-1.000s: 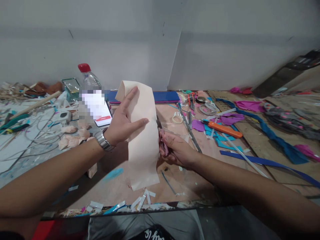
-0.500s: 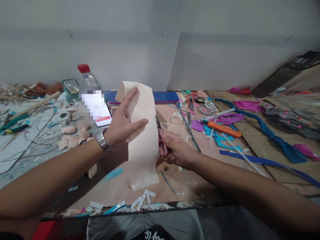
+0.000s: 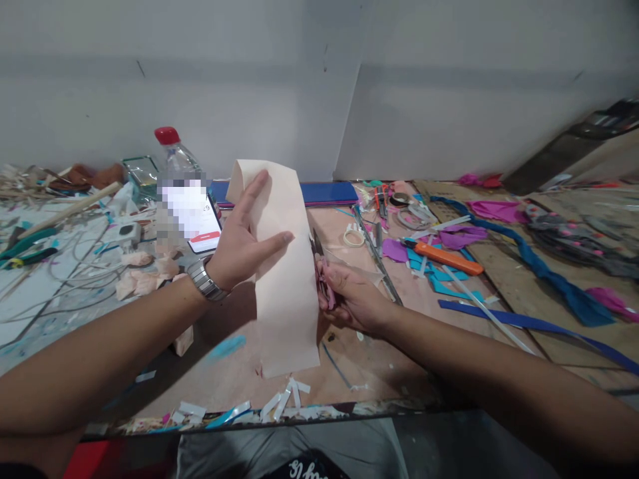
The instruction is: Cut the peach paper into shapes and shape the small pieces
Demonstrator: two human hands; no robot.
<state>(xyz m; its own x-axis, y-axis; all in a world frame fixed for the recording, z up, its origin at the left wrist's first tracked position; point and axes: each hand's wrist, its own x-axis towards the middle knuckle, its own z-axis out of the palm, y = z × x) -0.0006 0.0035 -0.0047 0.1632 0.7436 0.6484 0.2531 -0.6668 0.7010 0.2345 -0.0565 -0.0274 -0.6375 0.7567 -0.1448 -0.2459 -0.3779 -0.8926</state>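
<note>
A long cream sheet (image 3: 284,293) stands upright in front of me, its top end curled over to the left. My left hand (image 3: 249,233) grips it from the left, with thumb and index finger stretched across the near face and the other fingers hidden behind. A metal watch is on that wrist. In my right hand (image 3: 349,293) is a pair of scissors with pink handles (image 3: 327,293), fingers closed round them. The dark blades (image 3: 317,245) point up along the sheet's right edge and look parted. Whether they touch the sheet I cannot tell.
A phone (image 3: 200,226) leans on a bottle with a red cap (image 3: 166,136). Green-handled pliers (image 3: 30,246) and cables lie left. An orange utility knife (image 3: 446,258), tape rolls and coloured scraps lie right. White strips (image 3: 282,402) litter the table's near edge.
The sheet's upper part and my left hand have shifted slightly left. More of the scissor blades shows beside the edge now, and they look wider apart.
</note>
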